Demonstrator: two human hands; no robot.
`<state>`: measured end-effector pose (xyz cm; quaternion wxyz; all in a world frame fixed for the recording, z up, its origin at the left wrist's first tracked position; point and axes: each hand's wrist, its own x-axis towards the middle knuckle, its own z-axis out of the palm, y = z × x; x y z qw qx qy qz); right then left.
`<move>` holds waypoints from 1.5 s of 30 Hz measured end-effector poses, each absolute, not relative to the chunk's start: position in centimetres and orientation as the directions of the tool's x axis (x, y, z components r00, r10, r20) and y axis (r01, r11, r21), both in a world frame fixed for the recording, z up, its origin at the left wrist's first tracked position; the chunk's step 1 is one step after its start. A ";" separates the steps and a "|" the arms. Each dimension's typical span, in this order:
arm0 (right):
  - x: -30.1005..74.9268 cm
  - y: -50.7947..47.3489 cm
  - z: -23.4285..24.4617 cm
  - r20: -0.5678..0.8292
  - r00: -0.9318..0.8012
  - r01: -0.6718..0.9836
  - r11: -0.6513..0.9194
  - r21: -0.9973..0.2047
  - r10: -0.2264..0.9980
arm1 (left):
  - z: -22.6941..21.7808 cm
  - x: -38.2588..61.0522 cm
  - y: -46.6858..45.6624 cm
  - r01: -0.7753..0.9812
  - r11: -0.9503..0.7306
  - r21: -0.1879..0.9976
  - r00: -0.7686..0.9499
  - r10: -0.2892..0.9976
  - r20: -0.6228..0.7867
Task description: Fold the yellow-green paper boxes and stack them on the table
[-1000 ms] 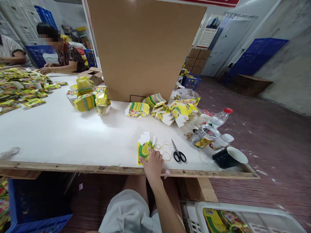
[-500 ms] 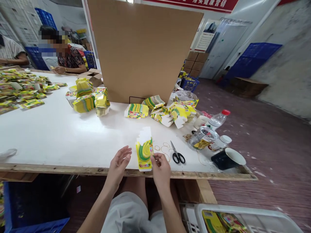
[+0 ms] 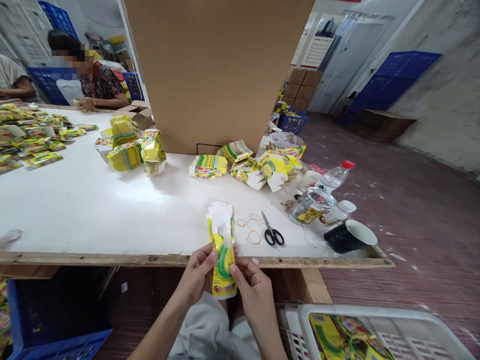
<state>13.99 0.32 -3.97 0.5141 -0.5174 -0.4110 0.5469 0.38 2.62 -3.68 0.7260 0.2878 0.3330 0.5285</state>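
Note:
A flat yellow-and-green printed carton (image 3: 222, 260) with white flaps at its top is held upright over the table's front edge. My left hand (image 3: 197, 275) grips its left side with thumb and fingers closed on it. My right hand (image 3: 252, 287) pinches its lower right edge. A small stack of like cartons (image 3: 221, 216) stands on the white table (image 3: 93, 210) just behind. Rubber bands (image 3: 249, 227) and black-handled scissors (image 3: 272, 231) lie to the right of the stack.
Piles of the same cartons (image 3: 129, 147) (image 3: 262, 167) lie before a tall brown cardboard sheet (image 3: 213, 70). A clear jar (image 3: 311, 206), water bottle (image 3: 333, 176) and black cup (image 3: 348, 236) sit at the right. A white basket (image 3: 375, 332) is lower right. Another person (image 3: 90, 80) sits far left.
My right hand lifted a carton off the stack and drew it back over the table edge. My left hand came up and took hold of its left side.

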 end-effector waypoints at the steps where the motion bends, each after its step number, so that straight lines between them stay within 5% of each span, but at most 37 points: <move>1: 13.9 0.3 -4.1 -0.150 0.078 -0.128 -0.140 -0.982 0.986 | -3.9 0.5 2.7 -0.553 0.262 0.791 0.191 0.964 -0.185; 9: 14.6 0.3 -4.9 -0.021 0.161 0.046 -0.029 -0.999 0.987 | -3.9 0.6 2.1 -0.377 0.108 0.920 0.085 0.993 -0.082; 18: 17.8 1.1 -2.1 0.026 -0.128 -0.021 0.024 -0.999 0.991 | -2.5 -1.1 1.5 -0.406 0.309 0.860 0.509 0.858 -0.068; 26: 18.4 1.1 -2.6 0.106 0.023 0.072 0.105 -0.992 0.994 | -3.1 -0.7 1.1 -0.437 0.374 0.818 0.562 0.824 -0.076; 30: 18.7 1.0 -1.9 0.052 0.165 0.008 0.051 -0.999 0.985 | -3.4 -0.6 1.3 -0.341 0.272 0.900 0.439 0.892 -0.104; 34: 18.3 1.1 -1.1 -0.106 -0.102 0.000 -0.106 -0.994 0.989 | -3.3 -0.3 1.3 -0.260 0.175 0.950 0.388 0.920 -0.064; 39: 17.6 1.2 -1.5 -0.121 -0.106 0.220 -0.096 -0.971 0.987 | -2.8 -0.5 1.2 -0.309 0.161 0.937 0.462 0.887 -0.001; 45: 17.3 1.1 -2.4 -0.031 -0.069 0.405 0.000 -0.914 0.997 | -2.9 -0.4 1.5 -0.375 0.292 0.880 0.449 0.887 -0.103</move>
